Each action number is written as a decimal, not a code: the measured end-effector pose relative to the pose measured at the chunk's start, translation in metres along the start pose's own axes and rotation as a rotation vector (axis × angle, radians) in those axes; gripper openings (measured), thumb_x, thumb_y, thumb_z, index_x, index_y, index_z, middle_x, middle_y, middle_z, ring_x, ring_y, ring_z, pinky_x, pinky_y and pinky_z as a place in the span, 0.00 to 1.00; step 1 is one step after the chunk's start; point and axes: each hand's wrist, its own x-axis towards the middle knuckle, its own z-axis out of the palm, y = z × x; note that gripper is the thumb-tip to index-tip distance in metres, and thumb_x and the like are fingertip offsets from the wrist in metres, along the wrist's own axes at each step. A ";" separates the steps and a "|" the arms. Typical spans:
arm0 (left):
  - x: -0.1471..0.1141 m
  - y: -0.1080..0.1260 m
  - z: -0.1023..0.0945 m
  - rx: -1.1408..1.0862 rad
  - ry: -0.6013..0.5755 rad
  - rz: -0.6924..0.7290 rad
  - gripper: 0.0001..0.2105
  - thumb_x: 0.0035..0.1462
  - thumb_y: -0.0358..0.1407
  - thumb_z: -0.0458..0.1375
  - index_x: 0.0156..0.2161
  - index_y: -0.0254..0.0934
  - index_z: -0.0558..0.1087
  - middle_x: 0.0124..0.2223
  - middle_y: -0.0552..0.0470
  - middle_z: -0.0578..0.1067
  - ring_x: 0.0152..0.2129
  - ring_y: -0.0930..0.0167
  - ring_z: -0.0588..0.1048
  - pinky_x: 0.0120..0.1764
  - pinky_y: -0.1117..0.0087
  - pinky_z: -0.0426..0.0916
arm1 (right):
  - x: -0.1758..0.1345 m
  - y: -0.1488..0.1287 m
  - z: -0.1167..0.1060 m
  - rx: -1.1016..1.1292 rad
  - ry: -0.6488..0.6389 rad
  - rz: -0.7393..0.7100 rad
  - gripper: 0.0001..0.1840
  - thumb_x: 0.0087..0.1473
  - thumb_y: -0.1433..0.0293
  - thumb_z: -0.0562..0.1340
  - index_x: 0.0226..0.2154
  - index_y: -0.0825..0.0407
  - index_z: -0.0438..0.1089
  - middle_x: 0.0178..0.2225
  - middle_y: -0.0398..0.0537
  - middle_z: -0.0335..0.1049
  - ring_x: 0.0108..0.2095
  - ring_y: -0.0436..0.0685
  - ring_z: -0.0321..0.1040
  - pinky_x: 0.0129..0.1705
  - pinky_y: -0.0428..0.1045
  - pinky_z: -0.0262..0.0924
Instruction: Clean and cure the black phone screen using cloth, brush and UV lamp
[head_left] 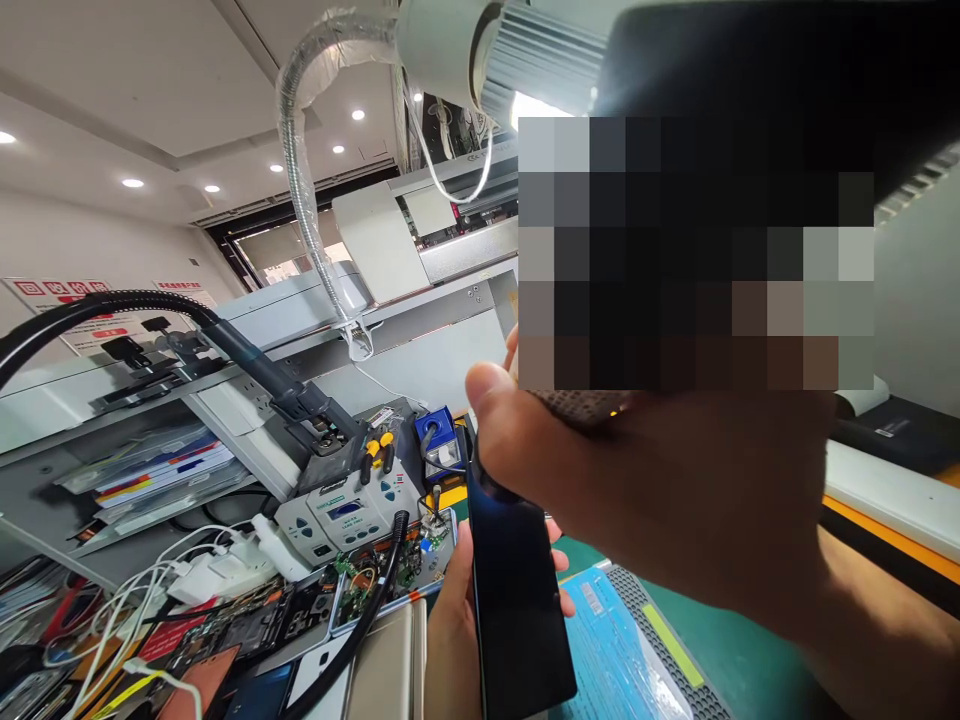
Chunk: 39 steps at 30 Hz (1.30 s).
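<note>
A black smartphone (521, 600), its dark screen facing me, stands tilted in the lower middle. My left hand (450, 625) is wrapped around it from behind, with the thumb along the left edge and fingertips showing at the right edge. Close to the camera, my right hand (600, 480) reaches across the phone's upper end, its thumb bent at the left. A pixelated patch covers most of its fingers and whatever they close around; a beige textured surface (592, 404) shows just below that patch.
A rework station (349, 515) with a black hose stands at left, near a blue device (442, 440). Phones, circuit boards and white cables (142, 590) crowd the bench. A lamp (536, 60) hangs overhead. A blue packet (622, 640) lies on the green mat (690, 570).
</note>
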 end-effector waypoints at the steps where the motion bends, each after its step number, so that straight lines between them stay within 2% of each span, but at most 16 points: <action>1: -0.001 0.000 0.000 -0.002 -0.007 -0.003 0.24 0.62 0.54 0.53 0.48 0.34 0.73 0.42 0.46 0.78 0.31 0.68 0.77 0.35 0.63 0.73 | 0.001 0.000 -0.001 0.013 -0.018 0.006 0.05 0.53 0.65 0.63 0.33 0.44 0.66 0.18 0.37 0.61 0.19 0.53 0.64 0.21 0.48 0.61; 5: -0.004 0.000 -0.001 -0.023 -0.023 0.007 0.17 0.63 0.43 0.58 0.52 0.36 0.70 0.49 0.46 0.75 0.41 0.65 0.76 0.42 0.58 0.74 | 0.001 -0.002 0.001 0.041 -0.072 0.046 0.06 0.52 0.63 0.62 0.34 0.45 0.66 0.18 0.36 0.61 0.17 0.51 0.62 0.20 0.47 0.60; 9: -0.006 0.000 0.001 -0.049 -0.041 0.041 0.16 0.62 0.42 0.58 0.53 0.38 0.70 0.53 0.46 0.73 0.46 0.61 0.74 0.45 0.55 0.73 | -0.003 -0.003 0.008 0.076 -0.105 0.039 0.12 0.48 0.61 0.66 0.34 0.45 0.65 0.16 0.34 0.56 0.17 0.50 0.61 0.17 0.46 0.57; 11: -0.007 -0.001 0.002 -0.058 -0.057 0.053 0.16 0.62 0.42 0.58 0.53 0.38 0.70 0.54 0.46 0.73 0.46 0.62 0.74 0.45 0.55 0.73 | -0.004 -0.004 0.011 0.123 -0.145 0.016 0.11 0.49 0.62 0.65 0.27 0.45 0.61 0.17 0.33 0.54 0.18 0.49 0.62 0.18 0.44 0.57; 13: -0.009 -0.002 0.002 -0.064 -0.080 0.058 0.17 0.62 0.42 0.58 0.53 0.37 0.70 0.54 0.46 0.73 0.46 0.62 0.75 0.46 0.55 0.73 | -0.005 -0.005 0.012 0.168 -0.164 0.010 0.16 0.51 0.64 0.63 0.21 0.46 0.55 0.19 0.35 0.53 0.20 0.48 0.62 0.20 0.44 0.57; 18: -0.010 -0.006 -0.001 -0.049 -0.160 0.027 0.18 0.63 0.46 0.57 0.51 0.35 0.71 0.48 0.47 0.75 0.39 0.66 0.76 0.42 0.59 0.74 | -0.004 -0.005 0.012 0.139 -0.130 0.016 0.19 0.50 0.64 0.63 0.20 0.47 0.51 0.19 0.36 0.50 0.19 0.48 0.57 0.19 0.44 0.54; 21: -0.009 -0.007 -0.001 -0.033 -0.206 0.011 0.27 0.61 0.55 0.53 0.47 0.31 0.74 0.41 0.44 0.78 0.32 0.67 0.78 0.37 0.63 0.72 | -0.002 -0.004 0.012 0.094 -0.104 0.028 0.19 0.51 0.63 0.62 0.20 0.46 0.51 0.19 0.36 0.50 0.19 0.48 0.51 0.19 0.45 0.52; 23: -0.009 -0.007 0.000 -0.034 -0.219 0.017 0.32 0.59 0.58 0.52 0.47 0.26 0.76 0.40 0.39 0.80 0.31 0.65 0.78 0.35 0.66 0.70 | 0.000 -0.004 0.012 0.077 -0.106 0.049 0.19 0.52 0.63 0.62 0.20 0.46 0.51 0.19 0.36 0.49 0.19 0.48 0.52 0.19 0.45 0.52; 25: -0.009 -0.006 0.001 -0.042 -0.225 0.028 0.33 0.59 0.57 0.52 0.47 0.24 0.77 0.41 0.35 0.80 0.30 0.63 0.78 0.34 0.67 0.68 | 0.001 -0.004 0.012 0.067 -0.100 0.068 0.17 0.52 0.63 0.62 0.21 0.46 0.53 0.19 0.36 0.48 0.19 0.48 0.56 0.20 0.45 0.52; 29: -0.011 -0.005 0.002 -0.045 -0.245 0.058 0.29 0.60 0.55 0.53 0.47 0.27 0.79 0.44 0.36 0.80 0.33 0.61 0.79 0.37 0.66 0.68 | 0.002 -0.004 0.012 0.046 -0.077 0.097 0.14 0.51 0.62 0.63 0.23 0.46 0.56 0.20 0.36 0.48 0.20 0.49 0.59 0.20 0.45 0.51; 36: -0.014 -0.005 0.002 -0.002 -0.270 0.104 0.30 0.65 0.52 0.44 0.47 0.28 0.79 0.44 0.37 0.80 0.35 0.59 0.80 0.39 0.66 0.68 | 0.003 -0.002 0.013 0.056 -0.090 0.081 0.20 0.51 0.62 0.63 0.21 0.46 0.49 0.20 0.36 0.48 0.20 0.48 0.56 0.19 0.46 0.46; 39: -0.015 -0.005 0.002 -0.001 -0.262 0.097 0.30 0.65 0.52 0.44 0.47 0.28 0.79 0.44 0.37 0.80 0.35 0.59 0.79 0.38 0.66 0.68 | 0.005 -0.002 0.012 0.083 -0.086 0.081 0.18 0.51 0.64 0.63 0.20 0.47 0.52 0.20 0.36 0.51 0.20 0.47 0.54 0.19 0.46 0.47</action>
